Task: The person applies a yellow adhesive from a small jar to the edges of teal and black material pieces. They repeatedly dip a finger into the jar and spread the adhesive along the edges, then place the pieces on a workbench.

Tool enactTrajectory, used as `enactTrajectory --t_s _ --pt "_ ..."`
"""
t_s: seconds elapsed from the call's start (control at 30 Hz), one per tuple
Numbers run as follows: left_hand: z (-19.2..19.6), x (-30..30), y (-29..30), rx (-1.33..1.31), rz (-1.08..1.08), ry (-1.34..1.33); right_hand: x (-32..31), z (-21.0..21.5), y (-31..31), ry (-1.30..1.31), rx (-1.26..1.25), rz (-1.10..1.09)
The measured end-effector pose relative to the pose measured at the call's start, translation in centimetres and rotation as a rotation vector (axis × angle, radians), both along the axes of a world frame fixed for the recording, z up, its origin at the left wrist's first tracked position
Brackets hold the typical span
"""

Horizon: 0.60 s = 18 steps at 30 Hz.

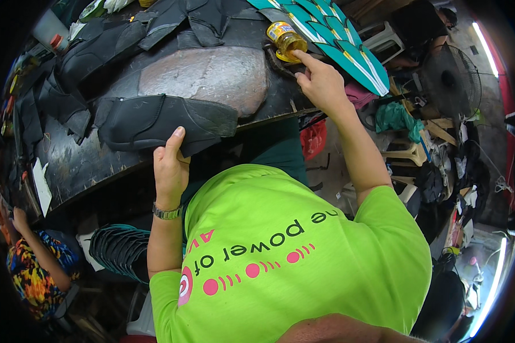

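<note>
At the table's front edge, my left hand [171,167] pinches the lower edge of a black stitched shoe upper [149,121]. The thumb lies on top, and the other fingers are mostly hidden. Farther right, the extended index finger of my right hand [321,84] reaches the mouth of a tilted jar [286,38] with a yellow label and amber-looking contents. That hand's thumb stands apart from the index finger, while the remaining fingers are partly hidden. No tool shows in it. Behind the upper lies a worn, shiny grey patch [206,79] of the tabletop.
More black uppers [103,51] are spread along the back and left of the dark table [97,166]. Teal sole-shaped pieces [349,60] overlap at the right. A person in a patterned top [43,274] sits at lower left. A fan [451,74] stands far right.
</note>
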<state>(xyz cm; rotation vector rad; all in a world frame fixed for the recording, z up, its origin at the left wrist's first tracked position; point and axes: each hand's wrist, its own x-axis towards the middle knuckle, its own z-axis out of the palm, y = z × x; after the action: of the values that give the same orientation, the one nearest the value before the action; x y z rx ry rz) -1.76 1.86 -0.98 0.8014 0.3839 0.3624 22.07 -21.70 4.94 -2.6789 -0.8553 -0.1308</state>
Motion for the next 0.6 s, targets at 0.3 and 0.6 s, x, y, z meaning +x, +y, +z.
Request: enactTrajectory --t_s 0.3,0.6 --pt "-0.8 0.5 -0.3 -0.029 0.0 -0.002 1.9 -0.6 2.0 -0.012 -0.253 -0.044" --pt "-0.8 1.6 -1.1 0.116 0.057 0.11 -6.9 4.7 2.8 0.189 0.449 0.424"
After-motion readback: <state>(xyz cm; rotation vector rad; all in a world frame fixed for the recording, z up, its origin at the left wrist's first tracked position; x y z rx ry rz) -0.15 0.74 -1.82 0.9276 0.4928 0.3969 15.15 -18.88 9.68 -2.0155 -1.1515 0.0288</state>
